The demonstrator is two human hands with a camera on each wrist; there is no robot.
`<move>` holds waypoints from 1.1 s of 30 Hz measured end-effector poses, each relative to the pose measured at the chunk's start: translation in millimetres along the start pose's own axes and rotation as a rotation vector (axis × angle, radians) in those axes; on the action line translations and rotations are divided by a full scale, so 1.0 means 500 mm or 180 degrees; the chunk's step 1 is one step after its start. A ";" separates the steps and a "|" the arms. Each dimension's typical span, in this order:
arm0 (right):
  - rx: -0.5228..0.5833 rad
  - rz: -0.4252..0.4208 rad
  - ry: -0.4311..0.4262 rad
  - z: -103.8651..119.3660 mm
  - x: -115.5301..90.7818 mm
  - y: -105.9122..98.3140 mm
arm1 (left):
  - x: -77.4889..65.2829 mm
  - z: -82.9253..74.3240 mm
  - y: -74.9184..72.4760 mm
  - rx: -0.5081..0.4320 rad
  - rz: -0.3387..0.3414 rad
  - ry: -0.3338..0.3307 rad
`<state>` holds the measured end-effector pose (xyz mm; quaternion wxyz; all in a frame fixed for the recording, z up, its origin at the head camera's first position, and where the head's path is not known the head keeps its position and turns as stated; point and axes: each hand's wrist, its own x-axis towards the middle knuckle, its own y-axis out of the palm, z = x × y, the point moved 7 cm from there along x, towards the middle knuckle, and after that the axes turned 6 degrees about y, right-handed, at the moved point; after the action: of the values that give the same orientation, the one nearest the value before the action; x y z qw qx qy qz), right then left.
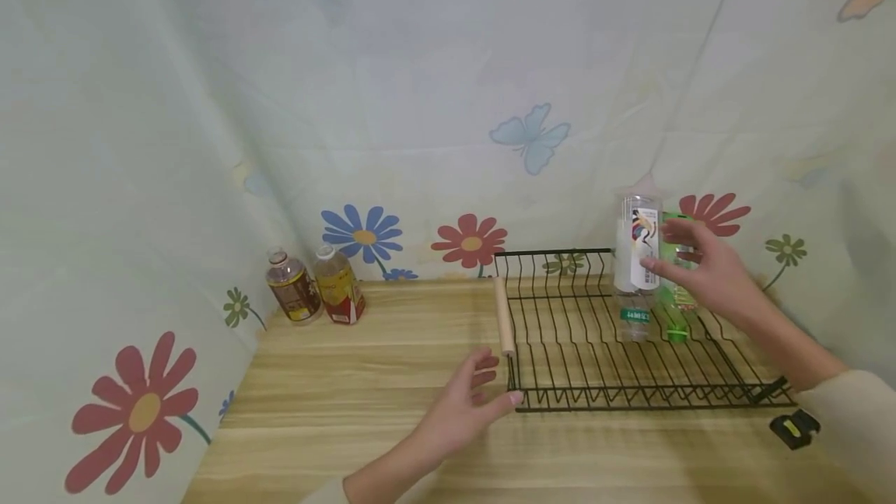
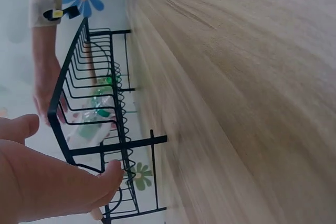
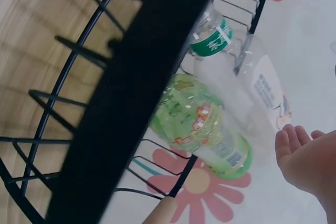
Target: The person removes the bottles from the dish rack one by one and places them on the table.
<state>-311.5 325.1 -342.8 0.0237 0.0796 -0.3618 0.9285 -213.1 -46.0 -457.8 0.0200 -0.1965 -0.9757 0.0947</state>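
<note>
A black wire dish rack (image 1: 581, 399) with wooden handles stands on the table. At its right side, clear plastic bottles (image 1: 635, 294) with white labels lean neck-down, one with a green neck band, beside a green-tinted bottle (image 1: 679, 298) with a green cap. My right hand (image 1: 714, 267) is by these bottles, thumb and fingers spread; the thumb overlaps a white label in the head view. In the right wrist view its fingertips (image 3: 286, 142) are right at a clear bottle's edge. My left hand (image 1: 458, 407) is at the rack's front left corner, fingers loosely bent, thumb tip at the frame.
Two more bottles stand at the table's back left: a brown-labelled one (image 1: 294, 290) and a yellow-and-red-labelled one (image 1: 341, 290). Behind the wooden table (image 1: 336, 387) hangs a pale curtain (image 1: 392, 99) printed with flowers and butterflies. A black device (image 1: 794, 428) sits at my right sleeve.
</note>
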 end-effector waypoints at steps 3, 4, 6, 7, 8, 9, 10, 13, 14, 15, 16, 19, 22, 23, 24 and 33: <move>-0.0064 0.0018 0.0094 -0.013 0.010 0.005 | 0.005 0.004 0.006 -0.0056 -0.0005 -0.0033; -0.0080 0.0027 0.0112 -0.015 0.013 0.006 | 0.008 0.005 0.008 -0.0089 -0.0016 -0.0046; -0.0114 0.0061 0.0175 -0.023 0.022 0.010 | 0.013 0.008 0.011 -0.0143 -0.0043 -0.0086; -0.0134 0.0073 0.0208 -0.027 0.027 0.011 | 0.016 0.009 0.012 -0.0158 -0.0058 -0.0098; -0.0155 0.0085 0.0237 -0.030 0.031 0.012 | 0.019 0.011 0.014 -0.0163 -0.0073 -0.0106; -0.0171 0.0097 0.0260 -0.032 0.035 0.013 | 0.022 0.012 0.016 -0.0198 -0.0083 -0.0105; -0.0198 0.0103 0.0282 -0.034 0.038 0.014 | 0.024 0.013 0.018 -0.0221 -0.0090 -0.0105; -0.0294 0.0167 0.0373 -0.037 0.046 0.017 | 0.029 0.015 0.024 -0.0328 -0.0081 -0.0098; -0.0331 0.0186 0.0391 -0.036 0.049 0.018 | 0.029 0.016 0.025 -0.0371 -0.0076 -0.0088; -0.0354 0.0213 0.0418 -0.035 0.051 0.020 | 0.029 0.016 0.027 -0.0413 -0.0065 -0.0087; -0.0386 0.0232 0.0449 -0.035 0.054 0.022 | 0.028 0.017 0.028 -0.0425 -0.0056 -0.0078; -0.0485 0.0233 0.0527 -0.032 0.063 0.027 | 0.027 0.020 0.030 -0.0471 -0.0035 -0.0080; -0.0581 0.0187 0.0584 -0.030 0.073 0.030 | 0.027 0.024 0.032 -0.0511 -0.0021 -0.0093; -0.0616 0.0164 0.0596 -0.030 0.077 0.031 | 0.027 0.025 0.032 -0.0536 -0.0017 -0.0104; -0.0640 0.0144 0.0606 -0.030 0.079 0.032 | 0.027 0.026 0.033 -0.0552 -0.0007 -0.0098; -0.0702 0.0099 0.0685 -0.024 0.092 0.040 | 0.025 0.028 0.034 -0.0666 0.0029 -0.0037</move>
<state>-360.3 317.6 -357.2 0.0566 -0.0290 -0.4581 0.8866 -219.3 -28.3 -474.6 -0.0067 -0.2014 -0.9795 -0.0066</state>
